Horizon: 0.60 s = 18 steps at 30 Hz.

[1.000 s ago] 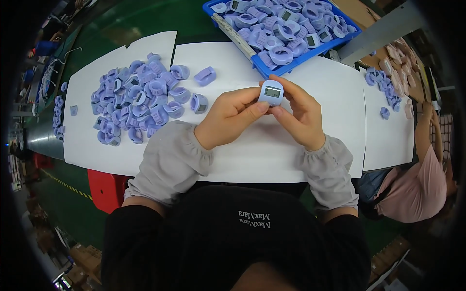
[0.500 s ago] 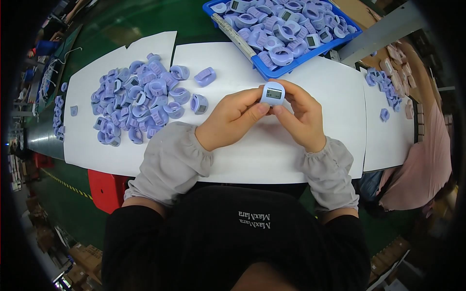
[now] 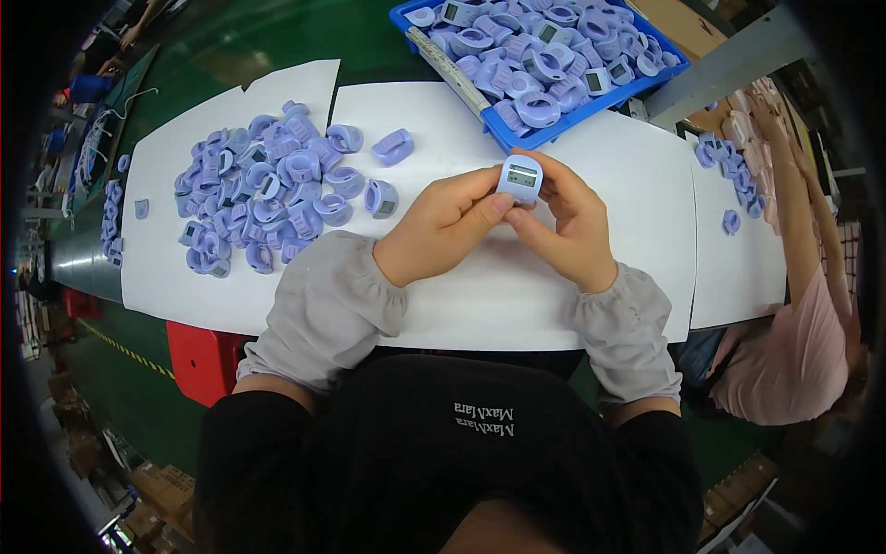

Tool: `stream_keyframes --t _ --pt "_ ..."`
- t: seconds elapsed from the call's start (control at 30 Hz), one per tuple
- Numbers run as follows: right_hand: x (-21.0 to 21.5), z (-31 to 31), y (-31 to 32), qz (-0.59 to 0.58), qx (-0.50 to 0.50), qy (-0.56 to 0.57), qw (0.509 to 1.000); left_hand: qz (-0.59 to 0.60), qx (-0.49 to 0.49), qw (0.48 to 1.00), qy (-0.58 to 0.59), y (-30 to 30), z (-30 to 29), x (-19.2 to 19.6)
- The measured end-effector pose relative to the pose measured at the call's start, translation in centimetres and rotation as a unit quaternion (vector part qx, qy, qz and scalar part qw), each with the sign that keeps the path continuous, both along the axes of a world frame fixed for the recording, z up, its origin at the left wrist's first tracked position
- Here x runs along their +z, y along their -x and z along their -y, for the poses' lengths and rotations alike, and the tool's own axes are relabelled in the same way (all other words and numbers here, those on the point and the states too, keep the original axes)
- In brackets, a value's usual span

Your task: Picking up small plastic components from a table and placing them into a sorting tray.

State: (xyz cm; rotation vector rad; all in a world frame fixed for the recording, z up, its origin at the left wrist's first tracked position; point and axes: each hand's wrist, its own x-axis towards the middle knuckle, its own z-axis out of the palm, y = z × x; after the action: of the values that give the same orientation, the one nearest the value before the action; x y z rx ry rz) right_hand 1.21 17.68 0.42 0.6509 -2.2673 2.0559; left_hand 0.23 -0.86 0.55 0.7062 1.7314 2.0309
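Observation:
Between both hands, above the white work surface, I hold a small lilac-blue digital device point(image 3: 520, 179) shaped like a chunky wristwatch, its grey screen facing up. My left hand point(image 3: 441, 223) pinches its left side, the thumb at the lower edge. My right hand point(image 3: 574, 226) grips the right side, with fingers curled behind it and the thumb at its lower end. The fingertips behind the device are hidden. Left of my hands lies a heap of similar devices point(image 3: 263, 189), and a few, such as one loose device point(image 3: 380, 198), sit apart from it.
A blue crate point(image 3: 565, 126) full of the same devices stands beyond my hands. White sheets point(image 3: 489, 309) cover the table. A grey metal post point(image 3: 720, 69) rises at the right. Beyond it a co-worker in pink point(image 3: 784, 369) reaches toward pale pink parts. A red stool point(image 3: 205, 365) stands lower left.
The device has tilted slightly in my fingers, and my right thumb has shifted a little left and down. At the right the co-worker's arms now stretch forward over the table.

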Motion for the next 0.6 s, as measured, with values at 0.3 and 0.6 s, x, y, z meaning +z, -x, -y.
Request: stream_keyframes --t 0.3,0.6 --pt "0.2 -0.1 -0.1 0.010 -0.020 -0.010 1.000 0.024 -0.006 1.000 0.003 -0.1 -0.2 0.2" --pt "-0.9 -9.8 5.4 0.190 -0.236 0.469 0.829 -0.406 0.341 0.736 0.421 4.0 6.5 1.0"
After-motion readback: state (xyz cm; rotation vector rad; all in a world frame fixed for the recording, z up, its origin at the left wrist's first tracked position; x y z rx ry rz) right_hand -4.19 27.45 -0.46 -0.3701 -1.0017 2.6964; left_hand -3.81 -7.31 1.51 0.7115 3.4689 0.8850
